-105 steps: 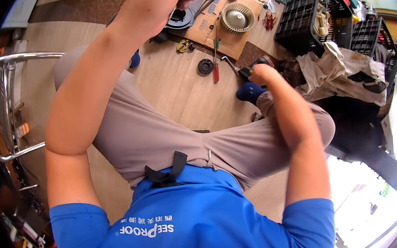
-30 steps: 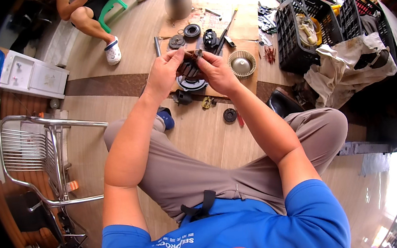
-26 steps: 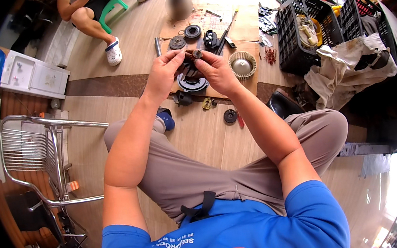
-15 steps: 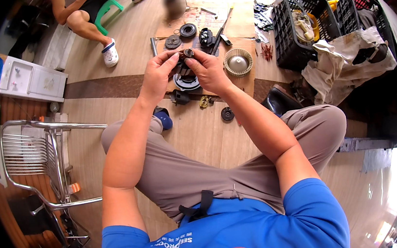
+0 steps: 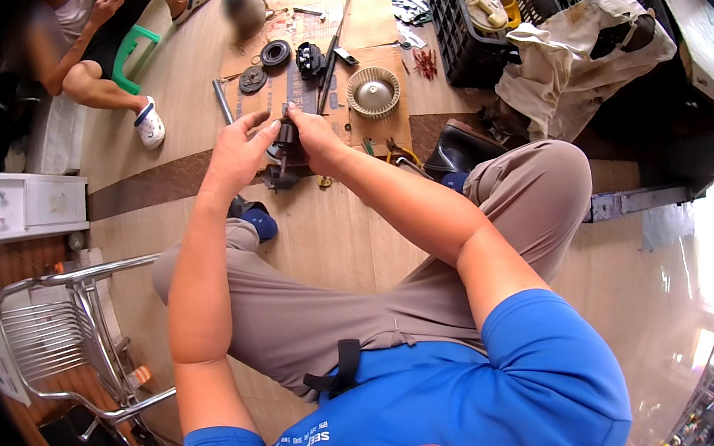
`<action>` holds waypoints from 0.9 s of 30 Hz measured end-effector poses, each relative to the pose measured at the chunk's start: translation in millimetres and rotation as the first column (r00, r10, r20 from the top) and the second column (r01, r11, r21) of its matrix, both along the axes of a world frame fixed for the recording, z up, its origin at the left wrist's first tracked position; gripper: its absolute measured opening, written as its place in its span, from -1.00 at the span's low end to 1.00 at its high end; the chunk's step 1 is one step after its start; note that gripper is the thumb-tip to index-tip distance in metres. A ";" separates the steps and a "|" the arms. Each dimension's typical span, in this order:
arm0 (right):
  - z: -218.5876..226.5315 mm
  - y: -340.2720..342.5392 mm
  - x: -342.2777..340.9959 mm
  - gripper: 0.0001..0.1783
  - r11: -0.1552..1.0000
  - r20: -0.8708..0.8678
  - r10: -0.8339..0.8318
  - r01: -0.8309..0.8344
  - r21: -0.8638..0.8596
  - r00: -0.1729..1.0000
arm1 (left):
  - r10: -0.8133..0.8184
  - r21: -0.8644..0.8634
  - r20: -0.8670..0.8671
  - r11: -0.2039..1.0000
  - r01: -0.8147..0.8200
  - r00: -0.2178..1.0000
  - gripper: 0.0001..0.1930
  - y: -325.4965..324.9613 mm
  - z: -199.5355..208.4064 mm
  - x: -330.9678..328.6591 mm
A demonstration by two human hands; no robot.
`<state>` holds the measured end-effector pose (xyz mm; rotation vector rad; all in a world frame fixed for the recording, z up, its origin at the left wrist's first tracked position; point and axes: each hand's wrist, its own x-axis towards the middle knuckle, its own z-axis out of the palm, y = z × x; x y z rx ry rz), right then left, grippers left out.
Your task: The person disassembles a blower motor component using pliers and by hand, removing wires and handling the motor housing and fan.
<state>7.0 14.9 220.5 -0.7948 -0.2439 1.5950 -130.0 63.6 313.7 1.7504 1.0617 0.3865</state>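
The person sits with both hands raised together over the floor, gripping a small dark metal part (image 5: 286, 136) between them. The left hand (image 5: 235, 153) closes on its left side, and the right hand (image 5: 312, 136) clamps it from the right with fingers curled. Below the hands a sheet of cardboard (image 5: 369, 23) lies on the floor, carrying a pale round fan wheel (image 5: 373, 92), dark round discs (image 5: 274, 53) and a long rod (image 5: 333, 42). A black crate (image 5: 475, 24) stands to the right, with crumpled cloth (image 5: 575, 48) beside it. A metal chair (image 5: 70, 335) stands at the left.
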 end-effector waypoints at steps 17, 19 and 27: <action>-197.9 -84.8 93.8 -0.51 0.694 0.688 0.638 0.130 -0.709 0.345 | -0.037 0.167 -0.305 0.982 0.092 0.952 -0.50 -3.9 18.0 7.7; -198.6 -91.0 99.7 -0.52 0.622 0.607 0.697 0.100 -0.777 0.382 | -0.037 0.166 -0.322 0.981 0.095 0.946 -0.49 -4.0 14.1 3.9; -184.4 -81.0 94.0 -0.61 0.650 0.641 0.756 -0.039 -0.759 0.133 | -0.081 0.217 -0.416 0.958 0.186 0.906 -0.53 -8.8 16.6 14.3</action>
